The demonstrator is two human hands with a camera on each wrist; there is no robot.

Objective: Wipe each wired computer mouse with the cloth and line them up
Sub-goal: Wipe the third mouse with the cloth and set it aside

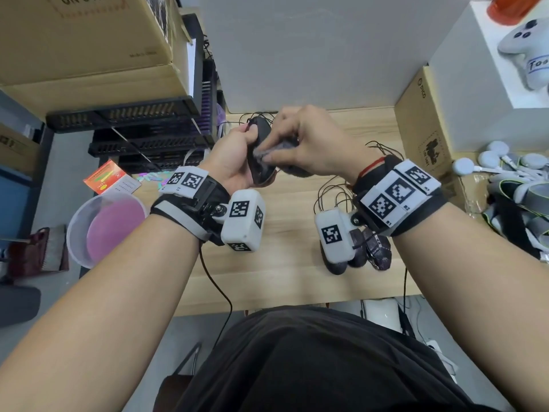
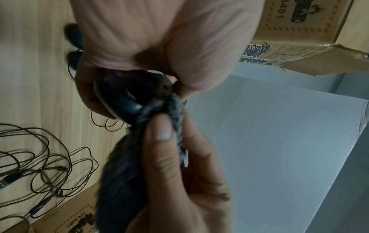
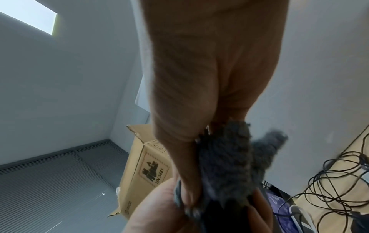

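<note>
Open wood of the desk [image 1: 285, 281] lies along the near edge and between the 2 forearms; a hand can pass here. On the right, a cluster of dark mice [image 1: 361, 251] sits beneath the right wrist, with loose black cables [image 1: 332, 194] looped on the desk just behind it. The far right is closed off by a cardboard box [image 1: 421, 120] and a pile of white and grey devices [image 1: 511, 179]. On the left, black plastic crates [image 1: 148, 135] wall the far corner, and a clear tub [image 1: 77, 230] stands at the left edge. A grey panel [image 1: 312, 49] closes the back.
</note>
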